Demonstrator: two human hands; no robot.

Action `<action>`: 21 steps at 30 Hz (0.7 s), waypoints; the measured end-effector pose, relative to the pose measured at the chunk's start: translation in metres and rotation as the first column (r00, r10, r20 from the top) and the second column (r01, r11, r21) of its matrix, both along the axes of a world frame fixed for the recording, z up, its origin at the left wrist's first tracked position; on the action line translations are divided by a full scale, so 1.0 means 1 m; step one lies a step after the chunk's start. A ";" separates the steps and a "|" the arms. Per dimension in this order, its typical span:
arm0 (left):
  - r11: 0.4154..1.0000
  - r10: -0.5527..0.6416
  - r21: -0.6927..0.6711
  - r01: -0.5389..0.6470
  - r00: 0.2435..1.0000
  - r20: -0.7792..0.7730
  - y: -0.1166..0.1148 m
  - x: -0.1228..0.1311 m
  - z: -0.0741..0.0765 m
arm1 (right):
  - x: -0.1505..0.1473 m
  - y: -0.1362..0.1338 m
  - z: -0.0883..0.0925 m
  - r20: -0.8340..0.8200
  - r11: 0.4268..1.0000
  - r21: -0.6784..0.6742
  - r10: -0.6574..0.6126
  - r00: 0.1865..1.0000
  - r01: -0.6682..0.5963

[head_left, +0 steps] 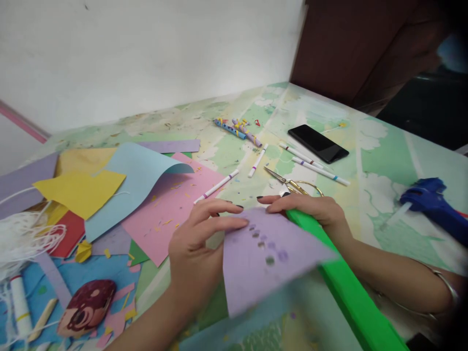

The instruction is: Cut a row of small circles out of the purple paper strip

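Note:
A sheet of light purple paper (248,273), with a row of holes and purple dots beside them, is held up above the table. My left hand (199,239) grips its left side, fingers on the front near the holes. My right hand (318,209) pinches its top right corner. A long bright green strip (351,297) runs under my right hand and behind the paper toward the lower right; I cannot tell what it is. Gold-handled scissors (288,183) lie just beyond my right fingers, their handles partly hidden.
Coloured paper sheets (124,170), white string (27,239) and a dark red bear-faced object (87,307) lie left. Markers (219,185), two decorated paper tubes (237,131) and a black phone (317,142) lie further back. A blue glue gun (435,207) is at the right.

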State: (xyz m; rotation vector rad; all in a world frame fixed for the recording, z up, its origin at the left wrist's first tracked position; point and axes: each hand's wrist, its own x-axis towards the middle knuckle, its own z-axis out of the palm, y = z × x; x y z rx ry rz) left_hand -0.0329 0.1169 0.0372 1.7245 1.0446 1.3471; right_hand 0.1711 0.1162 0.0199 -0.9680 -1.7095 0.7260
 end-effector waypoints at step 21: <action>0.694 0.017 -0.626 0.356 0.861 0.508 0.000 0.003 -0.005 | 0.015 0.014 -0.002 0.211 0.985 -0.007 0.168 0.963 -0.170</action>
